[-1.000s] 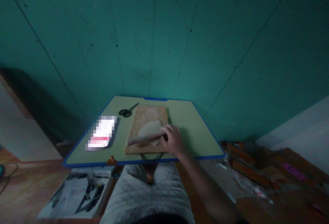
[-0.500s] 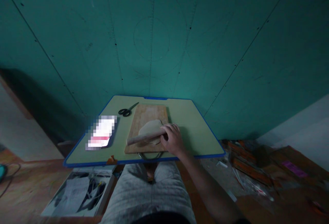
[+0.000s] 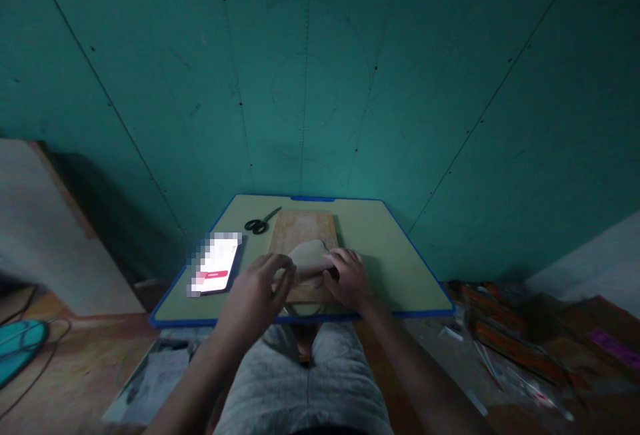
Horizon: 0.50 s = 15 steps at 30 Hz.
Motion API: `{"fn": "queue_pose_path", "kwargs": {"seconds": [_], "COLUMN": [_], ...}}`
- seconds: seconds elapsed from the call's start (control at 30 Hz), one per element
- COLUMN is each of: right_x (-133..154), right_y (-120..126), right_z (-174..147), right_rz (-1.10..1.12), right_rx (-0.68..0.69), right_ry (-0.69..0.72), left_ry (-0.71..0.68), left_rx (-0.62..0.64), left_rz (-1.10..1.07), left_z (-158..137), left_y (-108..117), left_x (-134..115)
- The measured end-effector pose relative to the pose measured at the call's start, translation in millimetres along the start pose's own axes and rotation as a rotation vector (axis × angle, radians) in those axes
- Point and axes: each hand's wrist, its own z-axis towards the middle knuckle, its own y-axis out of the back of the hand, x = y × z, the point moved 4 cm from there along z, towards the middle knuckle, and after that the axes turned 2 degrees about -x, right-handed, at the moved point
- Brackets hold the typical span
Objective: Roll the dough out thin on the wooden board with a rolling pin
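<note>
A wooden rolling pin (image 3: 313, 267) lies across a flat piece of pale dough (image 3: 309, 250) on a wooden cutting board (image 3: 303, 224). My left hand (image 3: 260, 286) is closed at the pin's left end, which its fingers hide. At the opposite end, my right hand (image 3: 349, 277) grips the pin with curled fingers. Part of the dough shows beyond the pin, toward the wall. The board's metal handle (image 3: 303, 312) points toward me, near the front edge of the small table (image 3: 400, 268).
Black-handled scissors (image 3: 259, 225) lie left of the board. A phone or tablet (image 3: 220, 265) with a lit, blurred screen rests at the table's left. Behind stands a green wall (image 3: 320, 122). An open box (image 3: 155, 375) and assorted clutter (image 3: 515, 348) are on the floor.
My left hand has come into view and taken the pin's left end. The right hand stays on its end. The whole view has shifted slightly, with the table now lower and farther right.
</note>
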Motion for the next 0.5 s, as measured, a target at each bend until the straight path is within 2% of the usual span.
{"fn": "queue_pose_path", "kwargs": {"seconds": [0.1,0.17,0.3,0.37,0.5], "right_x": [-2,-6,-15,-17,-15], "right_y": [3,7,13,15,16], "right_z": [1,6,26,36,50], "right_rz": [0.013,0.035,-0.025,-0.109,-0.269], "right_rx": [0.019,0.031,0.119,0.193,0.341], "right_ry": [-0.007,-0.025,-0.160,-0.239,-0.378], "left_ry": [0.028,0.010,-0.070,-0.019,0.199], "left_rx": [0.192,0.253,0.349,0.375,0.386], "left_rz": [0.205,0.303,0.438,0.464,0.463], "left_z": [19,27,39,48,65], "left_y": [-27,-39,-44,-43,-45], "left_x": [18,25,27,29,43]}}
